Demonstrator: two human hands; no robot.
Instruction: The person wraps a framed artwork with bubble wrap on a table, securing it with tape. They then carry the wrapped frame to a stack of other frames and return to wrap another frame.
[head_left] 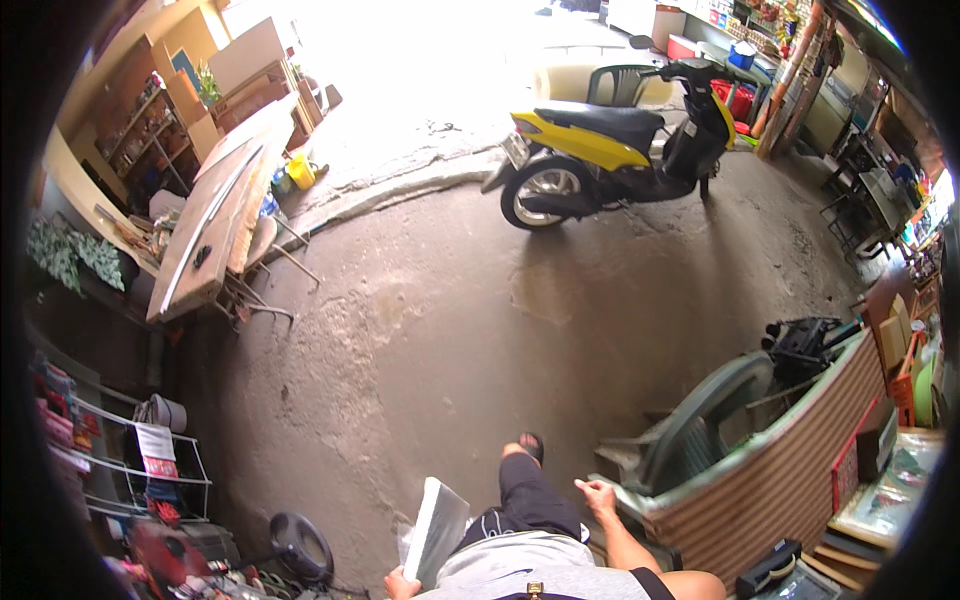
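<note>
My left hand [402, 583] is low in the view, closed on the lower edge of a flat rectangular object [440, 525] with a white side and a greyish, shiny face. It stands tilted beside my left thigh; its exact kind is unclear. My right hand [597, 495] is out at my right side with thumb and fingers slightly apart, and nothing shows in it. It is next to the near end of a low corrugated brown panel [770, 480]; whether it touches the panel's pale rim is unclear. One sandalled foot [532, 447] is forward on the concrete floor [440, 340].
A yellow and black scooter [610, 145] stands ahead. Along the left is a long wooden table [215, 215] and a white wire rack [150, 465]. A dark steering wheel [301, 548] lies lower left. Behind the corrugated panel sits a green plastic chair [705, 420].
</note>
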